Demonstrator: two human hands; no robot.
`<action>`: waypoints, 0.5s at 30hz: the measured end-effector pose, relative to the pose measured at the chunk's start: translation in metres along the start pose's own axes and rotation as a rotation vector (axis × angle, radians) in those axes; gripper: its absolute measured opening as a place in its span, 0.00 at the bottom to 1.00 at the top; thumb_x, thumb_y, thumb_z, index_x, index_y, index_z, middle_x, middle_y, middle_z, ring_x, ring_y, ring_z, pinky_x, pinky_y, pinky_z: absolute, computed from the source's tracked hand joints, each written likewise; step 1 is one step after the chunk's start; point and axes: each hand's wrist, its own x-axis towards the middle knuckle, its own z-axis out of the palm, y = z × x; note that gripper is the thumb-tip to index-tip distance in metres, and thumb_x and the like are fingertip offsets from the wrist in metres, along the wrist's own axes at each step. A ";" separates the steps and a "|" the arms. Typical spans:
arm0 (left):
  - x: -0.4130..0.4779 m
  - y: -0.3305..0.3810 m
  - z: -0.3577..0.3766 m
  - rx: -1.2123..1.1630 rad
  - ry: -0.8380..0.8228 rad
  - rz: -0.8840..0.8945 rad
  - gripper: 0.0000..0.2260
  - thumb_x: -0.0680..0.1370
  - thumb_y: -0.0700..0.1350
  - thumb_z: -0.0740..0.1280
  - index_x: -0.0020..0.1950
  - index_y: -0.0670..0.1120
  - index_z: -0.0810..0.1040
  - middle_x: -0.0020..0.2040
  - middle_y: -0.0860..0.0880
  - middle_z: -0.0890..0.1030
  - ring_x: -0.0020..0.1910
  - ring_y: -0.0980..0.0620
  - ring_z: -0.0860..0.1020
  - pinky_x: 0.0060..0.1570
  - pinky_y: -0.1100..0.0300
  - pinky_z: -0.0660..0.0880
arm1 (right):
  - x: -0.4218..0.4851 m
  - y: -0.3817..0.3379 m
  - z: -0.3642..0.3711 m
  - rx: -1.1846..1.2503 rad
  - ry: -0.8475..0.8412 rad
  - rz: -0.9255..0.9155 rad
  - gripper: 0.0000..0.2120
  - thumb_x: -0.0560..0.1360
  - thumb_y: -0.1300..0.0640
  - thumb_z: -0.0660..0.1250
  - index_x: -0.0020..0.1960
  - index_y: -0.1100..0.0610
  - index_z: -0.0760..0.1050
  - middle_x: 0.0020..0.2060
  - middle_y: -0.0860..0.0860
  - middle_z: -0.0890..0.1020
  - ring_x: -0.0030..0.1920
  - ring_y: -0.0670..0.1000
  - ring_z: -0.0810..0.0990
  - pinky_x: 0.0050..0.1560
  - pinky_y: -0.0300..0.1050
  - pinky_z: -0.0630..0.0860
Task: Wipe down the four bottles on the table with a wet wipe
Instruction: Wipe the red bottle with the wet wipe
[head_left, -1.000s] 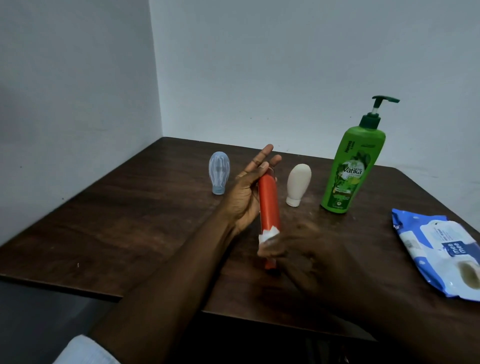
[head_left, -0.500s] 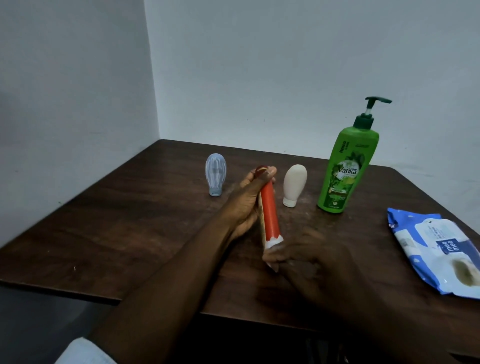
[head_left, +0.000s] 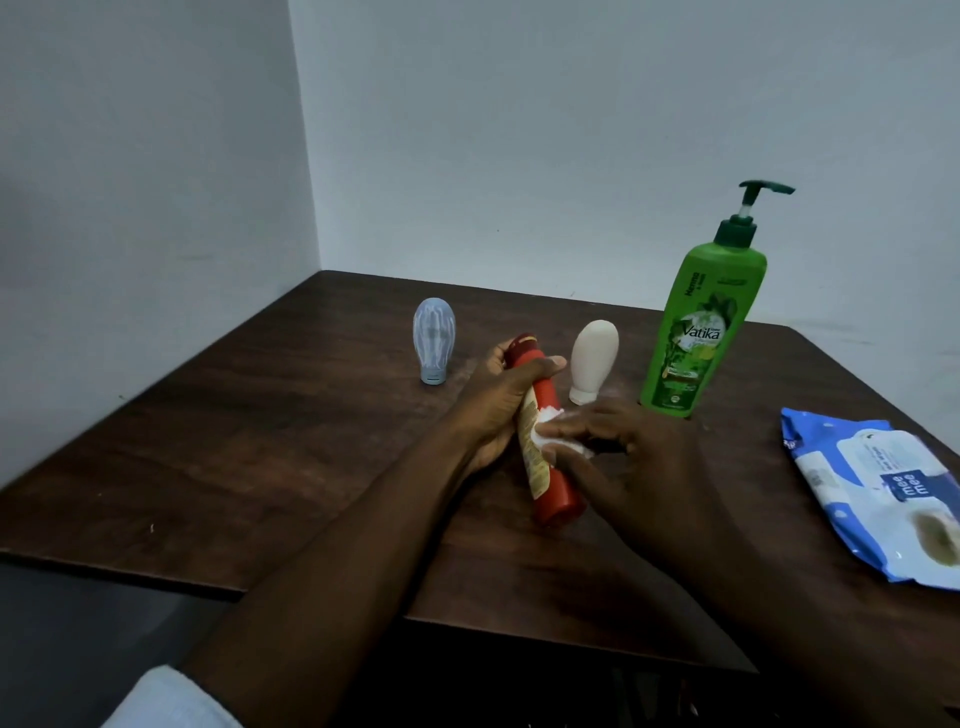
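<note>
My left hand (head_left: 498, 400) grips the upper end of a slim red bottle (head_left: 553, 493), which tilts over the middle of the dark wooden table (head_left: 260, 467). A crumpled white wet wipe (head_left: 550, 434) is pressed against the bottle's middle by my right hand (head_left: 628, 457). Behind them stand a pale blue upside-down bottle (head_left: 434, 345) on the left, a small white upside-down bottle (head_left: 594, 358), and a tall green pump bottle (head_left: 698, 322) on the right.
A blue and white pack of wet wipes (head_left: 883, 488) lies flat near the table's right edge. White walls meet in a corner behind the table. The table's front edge runs just below my forearms.
My right hand has slid the wipe up the red bottle from its lower end to its middle. My left fingers have closed around the bottle's top.
</note>
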 end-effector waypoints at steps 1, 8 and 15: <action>0.001 -0.001 0.000 0.022 0.021 -0.004 0.22 0.73 0.41 0.76 0.63 0.51 0.72 0.59 0.42 0.78 0.48 0.48 0.80 0.40 0.55 0.82 | -0.006 0.001 0.000 0.006 -0.004 -0.008 0.11 0.72 0.58 0.77 0.53 0.49 0.85 0.50 0.41 0.85 0.51 0.39 0.82 0.52 0.44 0.81; 0.005 -0.005 -0.002 0.064 0.058 -0.002 0.21 0.73 0.43 0.77 0.59 0.55 0.71 0.57 0.43 0.78 0.46 0.49 0.80 0.36 0.57 0.81 | -0.034 -0.006 0.000 -0.105 -0.030 -0.154 0.14 0.66 0.62 0.81 0.50 0.52 0.86 0.49 0.43 0.85 0.48 0.49 0.83 0.47 0.42 0.80; 0.004 -0.006 -0.002 0.102 0.087 -0.012 0.26 0.73 0.43 0.76 0.68 0.50 0.69 0.56 0.42 0.79 0.45 0.49 0.80 0.35 0.58 0.81 | -0.041 -0.008 0.009 -0.116 -0.153 -0.237 0.12 0.66 0.66 0.78 0.48 0.57 0.86 0.48 0.50 0.86 0.50 0.40 0.76 0.51 0.24 0.70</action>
